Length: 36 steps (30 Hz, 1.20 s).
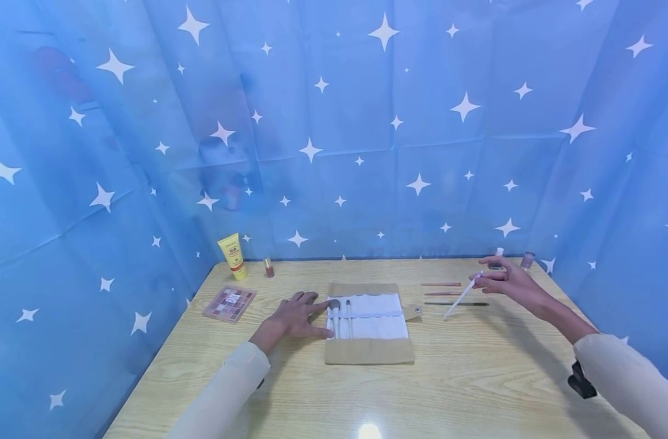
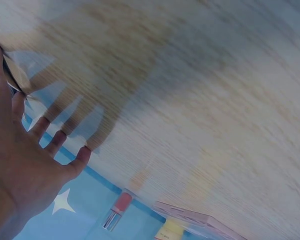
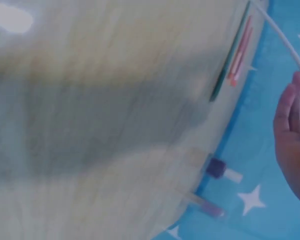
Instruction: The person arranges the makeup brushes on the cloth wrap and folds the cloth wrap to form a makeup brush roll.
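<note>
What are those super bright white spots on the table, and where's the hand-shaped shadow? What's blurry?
Head view: white glare on the table at the bottom edge, probably a light reflecting; left wrist view: a shadow with spread fingers beside the left hand; right wrist view: more glare at top left, a wide soft-edged shadow, and a blurry purple bottle.

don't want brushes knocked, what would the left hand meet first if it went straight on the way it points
Likely the big brush in the roll: the left hand has its index fingertip right by the brush's head, though contact is unclear.
</note>
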Tool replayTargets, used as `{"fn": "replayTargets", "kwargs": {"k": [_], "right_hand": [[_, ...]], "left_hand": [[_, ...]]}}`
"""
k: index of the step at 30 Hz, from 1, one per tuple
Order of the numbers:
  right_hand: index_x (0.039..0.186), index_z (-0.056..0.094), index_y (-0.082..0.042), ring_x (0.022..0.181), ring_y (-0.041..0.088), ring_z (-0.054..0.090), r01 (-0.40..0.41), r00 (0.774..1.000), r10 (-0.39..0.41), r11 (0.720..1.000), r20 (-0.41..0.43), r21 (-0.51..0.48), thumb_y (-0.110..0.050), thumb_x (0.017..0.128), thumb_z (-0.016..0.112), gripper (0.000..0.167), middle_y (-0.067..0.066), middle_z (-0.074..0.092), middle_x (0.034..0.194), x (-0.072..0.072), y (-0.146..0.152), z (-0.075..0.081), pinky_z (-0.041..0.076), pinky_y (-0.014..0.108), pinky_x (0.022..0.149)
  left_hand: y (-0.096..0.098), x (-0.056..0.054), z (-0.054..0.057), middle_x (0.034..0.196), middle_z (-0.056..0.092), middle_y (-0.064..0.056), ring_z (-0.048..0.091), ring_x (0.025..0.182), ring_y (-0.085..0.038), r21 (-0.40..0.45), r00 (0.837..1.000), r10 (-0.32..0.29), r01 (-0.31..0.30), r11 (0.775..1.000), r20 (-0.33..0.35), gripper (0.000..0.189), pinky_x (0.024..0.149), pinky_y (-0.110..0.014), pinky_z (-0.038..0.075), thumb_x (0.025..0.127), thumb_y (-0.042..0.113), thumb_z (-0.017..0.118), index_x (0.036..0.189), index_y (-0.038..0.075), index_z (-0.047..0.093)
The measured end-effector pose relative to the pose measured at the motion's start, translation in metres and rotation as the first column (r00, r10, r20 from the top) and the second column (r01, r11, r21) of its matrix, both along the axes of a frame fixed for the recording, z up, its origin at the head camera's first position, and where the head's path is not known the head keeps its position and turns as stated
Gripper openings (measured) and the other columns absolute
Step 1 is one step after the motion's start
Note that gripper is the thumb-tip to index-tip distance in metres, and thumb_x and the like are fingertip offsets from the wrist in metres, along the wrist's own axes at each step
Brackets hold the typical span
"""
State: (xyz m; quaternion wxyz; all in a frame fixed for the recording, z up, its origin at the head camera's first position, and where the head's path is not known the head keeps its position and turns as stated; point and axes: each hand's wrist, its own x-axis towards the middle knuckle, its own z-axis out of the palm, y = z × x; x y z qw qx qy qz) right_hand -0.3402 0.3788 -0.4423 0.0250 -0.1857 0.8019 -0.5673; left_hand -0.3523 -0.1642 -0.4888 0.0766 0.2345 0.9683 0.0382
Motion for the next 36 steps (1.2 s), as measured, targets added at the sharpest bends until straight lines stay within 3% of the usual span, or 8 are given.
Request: {"fn": "replayTargets", "kwargs": {"k": [3, 10, 19, 29, 36], "right_hand": [[0.144, 0.038, -0.009, 0.105, 0.014, 0.074, 0.010, 1.000, -0.010, 1.000, 0.001, 0.009, -0.013, 0.107, 0.060, 0.043, 0.018, 0.072, 0.127, -0.004, -0.010, 0.005, 0.060, 0.030, 0.086], [0.141, 0.041, -0.011, 0.106, 0.008, 0.072, 0.011, 1.000, -0.012, 1.000, 0.004, 0.029, -0.019, 0.107, 0.062, 0.041, 0.014, 0.072, 0.127, -0.013, -0.036, 0.015, 0.058, 0.030, 0.087], [0.135, 0.056, 0.006, 0.110, 0.014, 0.072, -0.062, 0.998, 0.063, 0.996, -0.022, 0.057, -0.018, 0.106, 0.063, 0.039, 0.015, 0.071, 0.130, -0.026, -0.075, 0.024, 0.059, 0.033, 0.085], [0.138, 0.064, -0.006, 0.113, 0.013, 0.069, -0.079, 0.997, 0.081, 0.991, -0.017, 0.110, -0.023, 0.106, 0.062, 0.037, 0.015, 0.068, 0.135, -0.038, -0.113, 0.025, 0.059, 0.033, 0.089], [0.139, 0.063, -0.003, 0.117, 0.024, 0.067, -0.086, 0.996, 0.089, 0.990, -0.018, 0.108, -0.023, 0.106, 0.064, 0.039, 0.023, 0.064, 0.138, -0.050, -0.140, 0.024, 0.059, 0.034, 0.090]], "left_hand": [[-0.001, -0.001, -0.001, 0.169, 0.029, -0.006, 0.024, 0.155, -0.035, -0.007, 1.000, -0.002, 0.002, 1.000, -0.004, 0.091, 0.119, -0.061, 0.030, 0.085, 0.086, 0.053, 0.161, 0.040, 0.037], [-0.001, -0.001, -0.001, 0.169, 0.029, -0.005, 0.024, 0.156, -0.034, -0.010, 1.000, 0.007, -0.007, 1.000, 0.003, 0.091, 0.119, -0.060, 0.030, 0.085, 0.087, 0.053, 0.161, 0.041, 0.036], [-0.002, 0.000, 0.000, 0.170, 0.028, -0.006, 0.022, 0.156, -0.035, 0.004, 1.000, 0.005, -0.005, 1.000, 0.011, 0.091, 0.120, -0.061, 0.028, 0.085, 0.086, 0.053, 0.161, 0.040, 0.036], [-0.002, 0.000, 0.000, 0.170, 0.027, -0.005, 0.022, 0.156, -0.034, -0.010, 1.000, 0.001, -0.001, 1.000, 0.010, 0.091, 0.121, -0.062, 0.027, 0.085, 0.087, 0.052, 0.162, 0.041, 0.034], [-0.002, -0.001, 0.000, 0.169, 0.029, -0.007, 0.024, 0.155, -0.036, -0.010, 1.000, -0.010, 0.010, 1.000, -0.002, 0.090, 0.119, -0.064, 0.029, 0.087, 0.085, 0.053, 0.162, 0.039, 0.036]]}}
